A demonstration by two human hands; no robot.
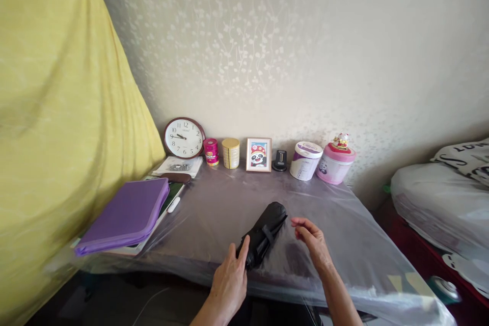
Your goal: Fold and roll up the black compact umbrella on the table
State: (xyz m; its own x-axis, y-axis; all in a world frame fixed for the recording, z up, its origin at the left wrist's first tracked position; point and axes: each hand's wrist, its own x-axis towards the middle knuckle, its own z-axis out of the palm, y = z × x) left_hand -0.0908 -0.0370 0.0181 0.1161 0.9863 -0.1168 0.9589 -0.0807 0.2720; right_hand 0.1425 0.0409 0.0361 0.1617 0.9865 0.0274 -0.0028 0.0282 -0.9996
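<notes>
A folded black umbrella point(266, 232) lies slantwise on the plastic-covered table point(214, 198), its near end toward me. My left hand point(232, 272) is at that near end, with index and middle fingers stretched out and apart beside the umbrella; its thumb side is partly hidden. To the right of the umbrella, my right hand point(310, 238) hovers with its fingers bent and the thumb near the index finger. A small gap separates it from the umbrella, and nothing shows in it.
Purple folder point(124, 211) and white marker point(173, 205) lie left. Along the wall stand a clock point(184, 137), pink can point(211, 152), yellow can point(231, 153), picture frame point(259, 154), black object point(280, 160), white tub point(305, 161) and pink tub point(335, 163) with a figurine.
</notes>
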